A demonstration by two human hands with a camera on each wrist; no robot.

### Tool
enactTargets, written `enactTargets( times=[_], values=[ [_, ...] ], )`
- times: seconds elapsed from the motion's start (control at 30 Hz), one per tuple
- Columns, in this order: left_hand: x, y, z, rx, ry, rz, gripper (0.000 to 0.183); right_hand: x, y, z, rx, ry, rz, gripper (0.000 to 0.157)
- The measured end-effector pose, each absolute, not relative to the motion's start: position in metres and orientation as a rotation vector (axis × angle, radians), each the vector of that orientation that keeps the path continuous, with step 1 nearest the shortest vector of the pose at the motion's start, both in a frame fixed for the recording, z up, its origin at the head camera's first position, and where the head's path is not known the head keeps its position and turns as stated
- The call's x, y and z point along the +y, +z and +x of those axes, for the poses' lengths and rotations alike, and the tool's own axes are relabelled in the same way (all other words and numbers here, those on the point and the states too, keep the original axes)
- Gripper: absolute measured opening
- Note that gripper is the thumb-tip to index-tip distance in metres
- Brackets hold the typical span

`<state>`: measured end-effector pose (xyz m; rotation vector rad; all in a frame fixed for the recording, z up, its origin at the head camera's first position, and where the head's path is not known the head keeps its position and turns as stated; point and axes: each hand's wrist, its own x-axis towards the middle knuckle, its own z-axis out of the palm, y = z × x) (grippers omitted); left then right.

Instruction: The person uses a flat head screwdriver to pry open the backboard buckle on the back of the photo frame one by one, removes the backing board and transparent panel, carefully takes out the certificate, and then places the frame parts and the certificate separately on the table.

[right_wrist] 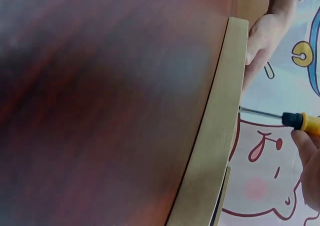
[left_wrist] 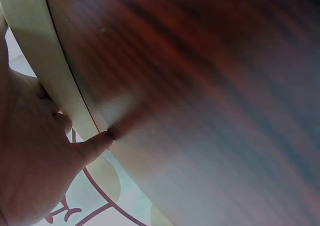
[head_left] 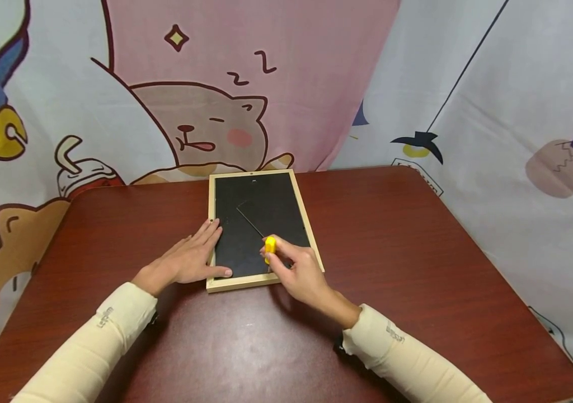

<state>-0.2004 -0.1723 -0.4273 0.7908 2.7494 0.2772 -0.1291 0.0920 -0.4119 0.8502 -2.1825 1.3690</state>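
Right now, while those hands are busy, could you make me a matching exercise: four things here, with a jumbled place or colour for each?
Things:
1. Left hand
2. Screwdriver
3. Panel inside the wooden frame
4. Table

Places and colours:
A. black all over its face
B. reddish brown
C. resting on the frame's left side
D. held in the right hand

Right pairs: 1-C, 2-D, 3-A, 4-B.

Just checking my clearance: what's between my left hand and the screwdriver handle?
In the head view, only a bare stretch of black panel shows between your left hand and the yellow screwdriver handle.
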Motion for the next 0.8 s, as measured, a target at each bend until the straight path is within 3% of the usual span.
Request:
enactTargets(
  times=[0.23,0.6,0.8],
  values=[
    [-0.172,-0.425,-0.200,2.749,0.284,0.793,0.113,0.092,-0.398,-0.136,-2.186,1.377,0.860,0.022],
    [-0.169,-0.420,-0.200,2.739,0.329,0.807,0.109,0.118,-0.332,-0.169,-1.988,1.421,0.718,0.026],
    [-0.154,-0.414,-0.190,2.787,0.330,0.801,0.108,0.135,-0.317,-0.180,-1.981,1.413,0.639,0.025]
  ],
)
